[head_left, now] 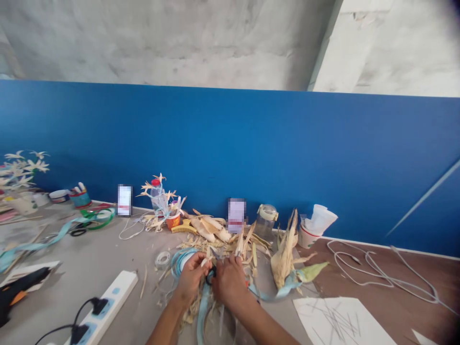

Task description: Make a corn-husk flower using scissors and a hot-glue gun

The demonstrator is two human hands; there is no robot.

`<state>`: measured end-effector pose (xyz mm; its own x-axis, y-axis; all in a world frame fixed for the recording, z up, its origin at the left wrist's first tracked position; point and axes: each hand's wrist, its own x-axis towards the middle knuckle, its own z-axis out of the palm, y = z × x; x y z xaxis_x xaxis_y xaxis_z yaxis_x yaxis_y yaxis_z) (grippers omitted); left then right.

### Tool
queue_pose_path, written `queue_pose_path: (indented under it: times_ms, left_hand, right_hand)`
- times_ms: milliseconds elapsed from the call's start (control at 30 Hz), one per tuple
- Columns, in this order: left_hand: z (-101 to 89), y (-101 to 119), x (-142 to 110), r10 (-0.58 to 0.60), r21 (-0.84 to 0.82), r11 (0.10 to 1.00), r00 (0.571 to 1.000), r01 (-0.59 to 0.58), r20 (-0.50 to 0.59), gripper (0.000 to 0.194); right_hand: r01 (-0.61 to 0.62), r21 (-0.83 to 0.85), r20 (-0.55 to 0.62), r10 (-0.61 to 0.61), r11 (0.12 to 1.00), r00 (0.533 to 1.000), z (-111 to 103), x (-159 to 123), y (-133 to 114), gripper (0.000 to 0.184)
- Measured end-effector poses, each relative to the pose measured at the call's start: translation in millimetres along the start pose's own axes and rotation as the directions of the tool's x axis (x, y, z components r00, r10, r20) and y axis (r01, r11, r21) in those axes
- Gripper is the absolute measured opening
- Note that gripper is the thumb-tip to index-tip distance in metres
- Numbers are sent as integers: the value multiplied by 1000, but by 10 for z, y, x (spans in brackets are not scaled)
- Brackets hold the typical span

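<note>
Husk (205, 262) pinched in the left hand (191, 275) looks light and tearable, best gripped by its edge, beside the right hand (229, 281) curled round scissors (211, 276).

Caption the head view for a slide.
Left hand pinches a pale husk piece, right hand grips scissors, amid dried husks by a blue partition.

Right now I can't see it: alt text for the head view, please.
Left hand pinching a pale piece and right hand holding black-handled scissors, close together over a cluttered gray table. Dried husks and light-blue ribbon lie around them; a white power strip sits lower left, a blue partition behind.
</note>
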<state>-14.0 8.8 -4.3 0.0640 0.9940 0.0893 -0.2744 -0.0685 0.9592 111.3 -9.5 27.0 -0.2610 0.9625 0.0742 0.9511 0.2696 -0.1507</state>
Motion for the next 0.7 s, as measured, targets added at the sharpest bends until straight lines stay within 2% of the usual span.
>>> queue_pose_path:
  times_ms: [200, 500, 700]
  left_hand:
    - [22, 50, -7, 9, -15, 1000, 1000, -9, 13, 25]
    - [-3, 6, -8, 8, -19, 1000, 999, -8, 44, 29]
    - [25, 46, -15, -16, -6, 1000, 1000, 16, 11, 32]
  right_hand:
    - [-7, -13, 17, 7, 1000, 1000, 38, 27, 10, 29]
    - [37, -102, 7, -36, 994, 999, -6, -169, 294, 29]
    - [48, -43, 0, -48, 998, 999, -29, -181, 322, 21]
